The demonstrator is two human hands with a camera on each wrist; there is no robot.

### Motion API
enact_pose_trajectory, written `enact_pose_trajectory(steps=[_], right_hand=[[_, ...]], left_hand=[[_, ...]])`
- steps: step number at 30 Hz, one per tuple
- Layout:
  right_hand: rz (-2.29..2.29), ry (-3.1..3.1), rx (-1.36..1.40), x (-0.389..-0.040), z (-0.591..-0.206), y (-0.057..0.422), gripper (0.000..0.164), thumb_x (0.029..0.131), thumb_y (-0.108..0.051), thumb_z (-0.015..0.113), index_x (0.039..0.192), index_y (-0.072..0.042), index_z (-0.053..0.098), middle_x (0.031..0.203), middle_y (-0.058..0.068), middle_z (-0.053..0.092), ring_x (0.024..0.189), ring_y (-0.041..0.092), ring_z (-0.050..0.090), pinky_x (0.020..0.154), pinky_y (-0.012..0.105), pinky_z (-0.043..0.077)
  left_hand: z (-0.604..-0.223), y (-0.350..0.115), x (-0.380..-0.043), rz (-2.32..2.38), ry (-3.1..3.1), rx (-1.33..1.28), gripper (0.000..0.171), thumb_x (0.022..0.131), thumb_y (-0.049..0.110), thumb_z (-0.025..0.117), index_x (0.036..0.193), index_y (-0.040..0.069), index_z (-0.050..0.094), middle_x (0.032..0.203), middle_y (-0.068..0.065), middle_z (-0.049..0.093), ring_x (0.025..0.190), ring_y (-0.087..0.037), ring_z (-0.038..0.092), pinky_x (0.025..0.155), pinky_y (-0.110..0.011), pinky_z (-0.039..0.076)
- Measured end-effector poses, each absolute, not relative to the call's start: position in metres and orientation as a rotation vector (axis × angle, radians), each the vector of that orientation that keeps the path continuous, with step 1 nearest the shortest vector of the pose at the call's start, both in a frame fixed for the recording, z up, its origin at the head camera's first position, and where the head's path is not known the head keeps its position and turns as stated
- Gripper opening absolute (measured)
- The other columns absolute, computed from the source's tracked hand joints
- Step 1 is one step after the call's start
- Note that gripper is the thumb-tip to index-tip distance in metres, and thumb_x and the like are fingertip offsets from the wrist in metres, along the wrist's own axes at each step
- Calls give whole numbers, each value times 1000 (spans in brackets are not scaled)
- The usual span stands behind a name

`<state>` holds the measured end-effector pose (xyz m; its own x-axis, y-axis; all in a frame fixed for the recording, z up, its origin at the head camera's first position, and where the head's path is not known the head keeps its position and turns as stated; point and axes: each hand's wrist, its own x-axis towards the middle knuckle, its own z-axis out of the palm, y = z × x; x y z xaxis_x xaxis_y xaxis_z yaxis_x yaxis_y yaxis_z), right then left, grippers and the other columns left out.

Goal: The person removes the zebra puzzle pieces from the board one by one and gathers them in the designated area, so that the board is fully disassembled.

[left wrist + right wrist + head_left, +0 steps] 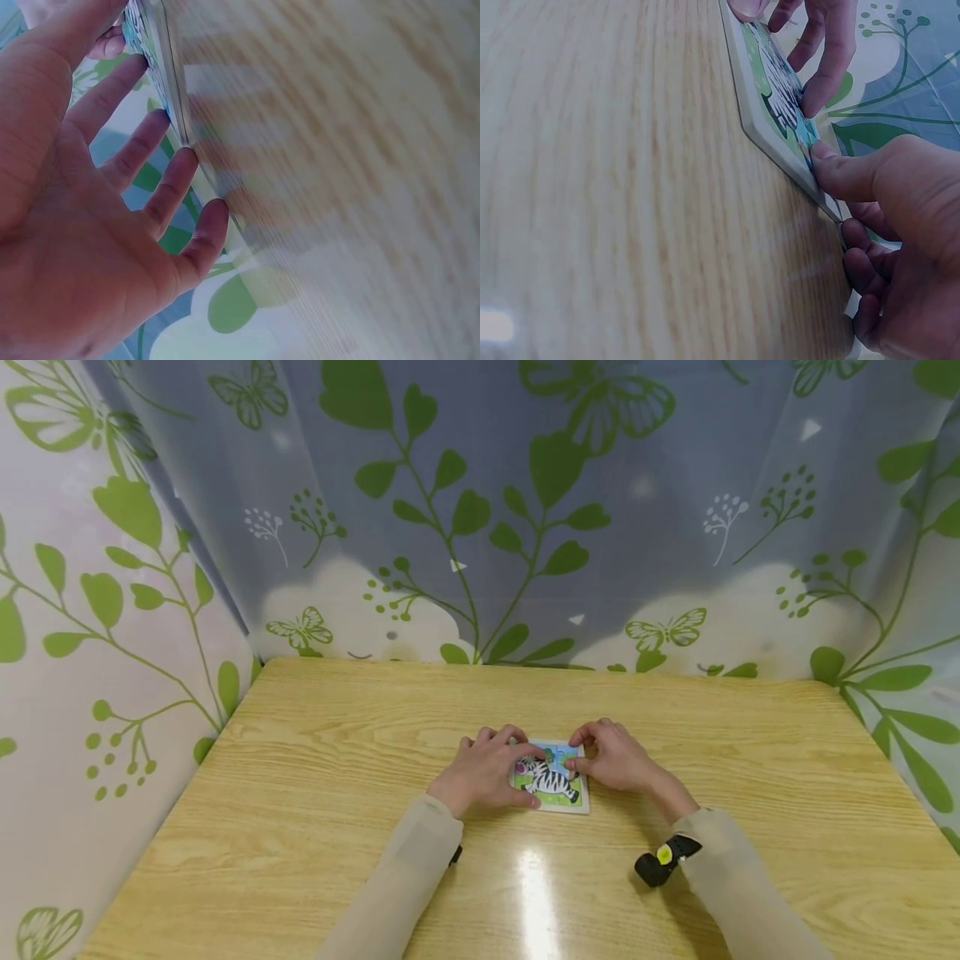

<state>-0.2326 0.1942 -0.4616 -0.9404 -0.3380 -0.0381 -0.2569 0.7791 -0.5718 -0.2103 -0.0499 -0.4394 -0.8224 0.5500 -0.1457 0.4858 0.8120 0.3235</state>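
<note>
We see a small zebra puzzle board [558,785] lying flat near the middle of a light wooden table [315,793], with both hands set on it from either side. The left hand [483,770] covers the board's left edge: in the head view its fingers arch over the top-left corner and its thumb lies along the lower left side. In the left wrist view the same hand [90,225] has its fingers only lightly bent, their tips resting against the board's rim [174,112] — a touching hold, not a closed one.

The right hand [615,758] meets the board at its upper right corner. In the right wrist view this hand [889,247] presses its thumb [840,169] onto the printed face at the board's edge [772,142], while the other fingers curl under beside the rim; we cannot tell whether they clasp a loose piece. The fingers of the left hand appear at the far side of the board in that view.

Beige sleeves [420,852] cover both forearms, and a black wrist device with a yellow dot [663,858] sits at the right wrist. A curtain printed with green leaves and butterflies [480,502] encloses the table on three sides.
</note>
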Motion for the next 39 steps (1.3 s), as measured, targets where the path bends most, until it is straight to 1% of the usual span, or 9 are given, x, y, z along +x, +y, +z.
enact_pose_trajectory(steps=[4, 7, 13, 17, 24, 28, 33, 36, 39], right_hand=[[-970, 2828, -475, -232, -464, 194, 24, 90, -23, 79, 104, -7, 69, 102, 11, 63, 93, 23, 53, 83, 36, 41], [-1103, 2775, -470, -231, -467, 196, 24, 89, -18, 80, 105, -5, 67, 99, 10, 64, 90, 20, 55, 82, 32, 43], [-1337, 2652, -428, -229, -473, 200, 21, 90, -8, 75, 107, 0, 65, 97, 12, 66, 86, 19, 57, 75, 24, 47], [-1418, 2621, -394, -228, -474, 202, 20, 92, -7, 73, 109, 1, 67, 98, 14, 68, 84, 19, 59, 72, 23, 48], [-1474, 2645, -291, -225, -468, 214, 20, 93, -9, 73, 111, -1, 68, 100, 14, 70, 87, 19, 62, 74, 24, 51], [-1437, 2717, -267, -225, -463, 228, 20, 93, -10, 73, 110, -1, 68, 97, 14, 71, 86, 17, 62, 69, 25, 50], [-1399, 2773, -232, -224, -458, 247, 20, 93, -10, 73, 110, -1, 68, 96, 13, 70, 83, 13, 61, 65, 24, 49], [-1391, 2794, -228, -223, -456, 258, 21, 94, -10, 73, 111, 0, 68, 96, 14, 70, 82, 10, 60, 63, 24, 49], [-1386, 2819, -233, -224, -454, 266, 21, 93, -9, 72, 111, 2, 69, 96, 15, 70, 80, 6, 60, 62, 23, 49]], left_hand=[[-438, -50, -211, 404, 2761, 798, 65, 85, 58, 77, 143, 38, 56, 151, 3, 45, 132, -32, 45, 102, -56, 39], [-438, -51, -210, 407, 2757, 799, 66, 85, 59, 77, 144, 38, 55, 152, 3, 44, 132, -32, 45, 102, -56, 39], [-438, -51, -210, 396, 2756, 796, 66, 85, 60, 76, 144, 40, 55, 152, 3, 44, 133, -32, 44, 102, -56, 39], [-439, -50, -210, 396, 2759, 789, 67, 85, 60, 76, 145, 40, 54, 152, 4, 43, 134, -31, 43, 102, -55, 39], [-441, -52, -210, 421, 2756, 780, 66, 85, 61, 75, 145, 42, 54, 152, 5, 43, 134, -31, 42, 101, -52, 38], [-442, -53, -209, 458, 2740, 779, 65, 86, 60, 75, 145, 41, 55, 153, 3, 43, 136, -32, 41, 100, -51, 37], [-442, -50, -209, 600, 2726, 749, 56, 89, 52, 76, 140, 36, 60, 154, 0, 43, 136, -34, 39, 102, -56, 35], [-442, -44, -211, 739, 2711, 720, 49, 90, 48, 76, 134, 33, 64, 151, -3, 43, 133, -33, 39, 105, -58, 33], [-441, -38, -214, 820, 2678, 712, 46, 89, 48, 77, 130, 30, 65, 146, -6, 45, 128, -31, 39, 107, -58, 33]])
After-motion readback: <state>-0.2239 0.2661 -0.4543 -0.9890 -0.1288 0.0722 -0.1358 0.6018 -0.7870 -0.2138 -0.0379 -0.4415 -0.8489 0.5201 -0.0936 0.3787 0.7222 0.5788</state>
